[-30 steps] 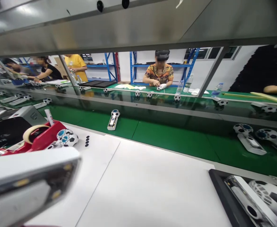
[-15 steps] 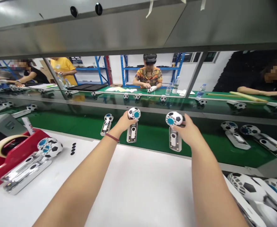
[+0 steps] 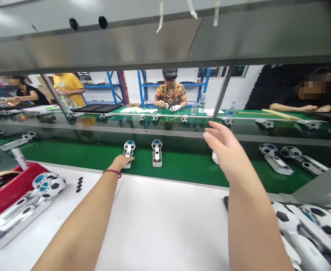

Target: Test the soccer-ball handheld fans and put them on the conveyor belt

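Observation:
Handheld devices with a soccer-ball head and a pale, partly see-through handle lie along the green belt. My left hand point(image 3: 122, 162) is closed around the lower handle of one soccer-ball device point(image 3: 129, 146), thumb across it and the other fingers hidden. Just right of it, another soccer-ball device point(image 3: 157, 153) lies untouched, ball end away from me. My right hand point(image 3: 222, 145) hovers over the belt, fingers stretched and apart, nothing in them. Behind it shows the white end of a further device point(image 3: 215, 157), mostly covered by the hand.
A red tape dispenser point(image 3: 15, 184) and two stacked devices point(image 3: 32, 207) occupy the white tabletop's point(image 3: 165, 226) left, beside several black dots point(image 3: 79, 184). More devices point(image 3: 309, 229) are piled at right. A metal shelf point(image 3: 126, 45) hangs overhead. Co-workers sit across the belt point(image 3: 83, 150).
Both hands have let go of the soccer-ball devices they held, which now lie on the belt. My left hand has moved left onto another device; my right hand has opened.

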Demonstrator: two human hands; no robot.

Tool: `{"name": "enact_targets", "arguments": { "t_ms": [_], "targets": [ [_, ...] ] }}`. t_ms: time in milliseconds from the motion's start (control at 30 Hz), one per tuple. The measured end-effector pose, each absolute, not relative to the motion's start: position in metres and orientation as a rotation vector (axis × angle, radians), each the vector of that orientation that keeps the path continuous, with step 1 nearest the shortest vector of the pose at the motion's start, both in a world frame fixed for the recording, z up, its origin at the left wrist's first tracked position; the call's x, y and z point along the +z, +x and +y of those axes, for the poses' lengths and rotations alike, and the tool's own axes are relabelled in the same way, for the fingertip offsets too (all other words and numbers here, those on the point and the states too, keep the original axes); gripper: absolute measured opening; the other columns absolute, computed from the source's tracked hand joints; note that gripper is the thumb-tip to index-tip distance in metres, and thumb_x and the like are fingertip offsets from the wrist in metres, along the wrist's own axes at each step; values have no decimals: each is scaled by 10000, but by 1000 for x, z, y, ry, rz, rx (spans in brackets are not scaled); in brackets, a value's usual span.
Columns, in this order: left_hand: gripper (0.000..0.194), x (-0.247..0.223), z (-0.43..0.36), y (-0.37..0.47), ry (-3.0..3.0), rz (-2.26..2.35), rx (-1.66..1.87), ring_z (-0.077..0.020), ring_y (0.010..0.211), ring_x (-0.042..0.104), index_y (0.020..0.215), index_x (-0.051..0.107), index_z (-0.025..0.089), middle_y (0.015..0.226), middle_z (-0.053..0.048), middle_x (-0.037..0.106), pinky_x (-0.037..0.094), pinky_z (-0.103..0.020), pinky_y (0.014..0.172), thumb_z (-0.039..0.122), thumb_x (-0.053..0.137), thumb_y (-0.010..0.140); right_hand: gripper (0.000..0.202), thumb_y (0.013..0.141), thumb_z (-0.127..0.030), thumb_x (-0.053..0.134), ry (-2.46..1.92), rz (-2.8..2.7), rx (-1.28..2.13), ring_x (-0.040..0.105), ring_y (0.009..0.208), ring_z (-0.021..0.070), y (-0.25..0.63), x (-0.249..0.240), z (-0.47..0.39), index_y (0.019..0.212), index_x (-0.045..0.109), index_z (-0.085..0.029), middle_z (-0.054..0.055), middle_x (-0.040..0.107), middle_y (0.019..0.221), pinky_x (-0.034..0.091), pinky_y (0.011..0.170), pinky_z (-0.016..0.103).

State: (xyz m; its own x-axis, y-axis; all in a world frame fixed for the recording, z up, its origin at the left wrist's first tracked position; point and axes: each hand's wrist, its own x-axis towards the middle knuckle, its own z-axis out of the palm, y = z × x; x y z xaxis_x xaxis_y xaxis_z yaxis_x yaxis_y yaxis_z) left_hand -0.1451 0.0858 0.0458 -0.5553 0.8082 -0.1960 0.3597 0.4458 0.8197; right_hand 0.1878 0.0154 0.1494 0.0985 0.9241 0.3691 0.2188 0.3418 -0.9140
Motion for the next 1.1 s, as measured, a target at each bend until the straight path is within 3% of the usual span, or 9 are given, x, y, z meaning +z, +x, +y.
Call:
{"name": "enact_targets", "arguments": {
  "t_ms": [133, 200, 300, 433, 567, 700, 833, 1100],
  "targets": [
    [229, 64, 66, -100, 971, 1760, 1225, -216, 801, 616, 784, 542, 156, 710, -57, 606, 480, -299, 678, 366, 607, 719, 468, 788, -468, 566, -1128, -1486, 782, 432, 1217, 259, 180, 150, 12, 1232, 478, -348, 31, 484, 1287, 347, 1009, 482],
    [266, 82, 47, -73, 1019, 1554, 1288, -175, 727, 612, 816, 538, 164, 706, -30, 593, 484, -266, 643, 403, 608, 721, 455, 794, -443, 567, -1127, -1555, 813, 403, 1240, 259, 176, 150, 7, 1234, 482, -365, 14, 443, 1328, 328, 1021, 483],
    [361, 112, 12, -40, 1119, 1149, 1312, -156, 616, 588, 856, 541, 162, 700, -21, 586, 457, -241, 533, 427, 683, 655, 501, 784, -406, 591, -1094, -1660, 958, 413, 1226, 280, 170, 151, -2, 1266, 458, -386, 20, 438, 1331, 346, 996, 502],
    [456, 138, -31, -15, 1311, 1188, 1244, -169, 591, 583, 970, 536, 179, 743, -19, 616, 419, -228, 460, 342, 750, 602, 671, 759, -339, 638, -902, -1747, 1221, 532, 1098, 265, 163, 155, -15, 1347, 326, -414, 29, 479, 1289, 430, 919, 482],
    [397, 143, -55, -1, 1405, 1197, 1237, -145, 523, 521, 963, 566, 222, 690, 15, 596, 361, -221, 419, 252, 750, 612, 714, 774, -337, 620, -764, -1645, 1245, 577, 1029, 226, 157, 161, -22, 1384, 253, -384, 25, 541, 1212, 459, 910, 437],
    [322, 139, -64, 5, 1414, 1112, 1284, -169, 629, 538, 1038, 569, 248, 772, -1, 613, 392, -239, 508, 313, 658, 736, 606, 827, -421, 533, -775, -1619, 980, 522, 1124, 233, 152, 163, -25, 1379, 291, -349, 9, 516, 1250, 449, 937, 398],
    [408, 137, -67, 3, 1345, 955, 1201, -214, 870, 563, 1178, 490, 281, 1017, -26, 597, 447, -281, 684, 382, 589, 796, 470, 888, -460, 421, -769, -1668, 756, 418, 1233, 254, 147, 164, -31, 1338, 385, -331, -16, 494, 1286, 391, 1002, 404],
    [390, 148, -79, 2, 1286, 877, 1093, -219, 1070, 505, 1211, 422, 281, 1262, -44, 484, 436, -314, 826, 392, 521, 850, 413, 928, -385, 356, -783, -1781, 509, 467, 1184, 246, 144, 167, -40, 1334, 394, -320, -6, 547, 1216, 455, 932, 380]
  ]
}}
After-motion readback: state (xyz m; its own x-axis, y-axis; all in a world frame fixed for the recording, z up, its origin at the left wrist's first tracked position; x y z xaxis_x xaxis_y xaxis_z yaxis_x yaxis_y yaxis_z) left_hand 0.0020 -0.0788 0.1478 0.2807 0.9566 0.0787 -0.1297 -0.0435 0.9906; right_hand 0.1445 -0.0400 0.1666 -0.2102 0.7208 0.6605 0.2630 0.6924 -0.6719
